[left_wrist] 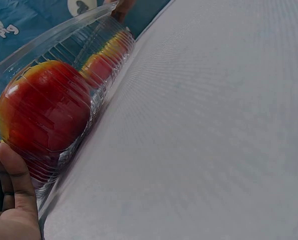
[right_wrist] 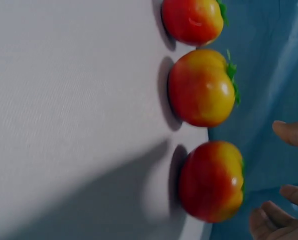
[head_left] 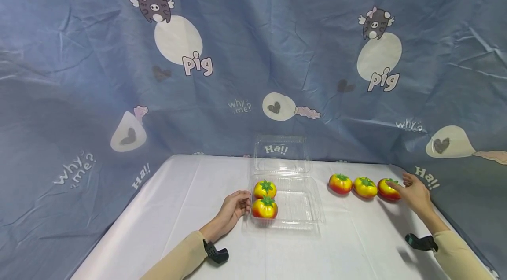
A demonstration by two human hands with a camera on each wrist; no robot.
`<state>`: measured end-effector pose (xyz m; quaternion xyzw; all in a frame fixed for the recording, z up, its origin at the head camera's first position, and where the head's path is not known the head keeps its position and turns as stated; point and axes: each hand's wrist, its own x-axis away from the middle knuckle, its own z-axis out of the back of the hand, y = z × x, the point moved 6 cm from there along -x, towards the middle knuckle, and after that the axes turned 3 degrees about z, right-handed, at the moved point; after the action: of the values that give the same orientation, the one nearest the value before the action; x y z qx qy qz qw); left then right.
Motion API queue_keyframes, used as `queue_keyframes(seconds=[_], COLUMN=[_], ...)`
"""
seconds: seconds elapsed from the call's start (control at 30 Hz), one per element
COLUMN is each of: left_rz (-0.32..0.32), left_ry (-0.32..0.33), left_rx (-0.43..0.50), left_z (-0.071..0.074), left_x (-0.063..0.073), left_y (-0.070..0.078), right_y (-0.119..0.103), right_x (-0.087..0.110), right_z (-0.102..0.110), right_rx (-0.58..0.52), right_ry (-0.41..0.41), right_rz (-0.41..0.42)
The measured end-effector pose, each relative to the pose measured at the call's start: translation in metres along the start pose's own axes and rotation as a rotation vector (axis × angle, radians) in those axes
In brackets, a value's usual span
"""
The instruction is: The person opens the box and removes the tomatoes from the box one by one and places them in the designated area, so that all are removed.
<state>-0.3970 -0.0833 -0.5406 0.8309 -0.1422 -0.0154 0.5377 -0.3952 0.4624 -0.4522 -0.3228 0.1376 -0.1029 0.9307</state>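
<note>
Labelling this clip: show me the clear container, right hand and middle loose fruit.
Clear container (head_left: 296, 205), head view, bare floor.
Right hand (head_left: 416, 194), head view, mid-hand.
Middle loose fruit (right_wrist: 201, 89), right wrist view, rounded side.

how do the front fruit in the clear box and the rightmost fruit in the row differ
The front fruit sits inside the clear box; the rightmost fruit rests outside it, on the white cloth. The right hand hovers over the rightmost fruit; the front fruit has the left hand nearby, beside the box. Both are red and yellow with green tops.
</note>
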Motion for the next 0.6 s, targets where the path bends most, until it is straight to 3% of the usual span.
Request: queue_keyframes(seconds=[0.27, 0.6], left_rz=[0.003, 0.003], left_ry=[-0.017, -0.007], left_rx=[0.009, -0.007], left_z=[-0.001, -0.001], left_x=[0.001, 0.001], left_y=[-0.001, 0.0], right_y=[-0.02, -0.069], right_x=[0.005, 0.015], right_z=[-0.005, -0.023], right_rx=[0.0, -0.017], right_ry=[0.001, -0.05], right_rz=[0.087, 0.21])
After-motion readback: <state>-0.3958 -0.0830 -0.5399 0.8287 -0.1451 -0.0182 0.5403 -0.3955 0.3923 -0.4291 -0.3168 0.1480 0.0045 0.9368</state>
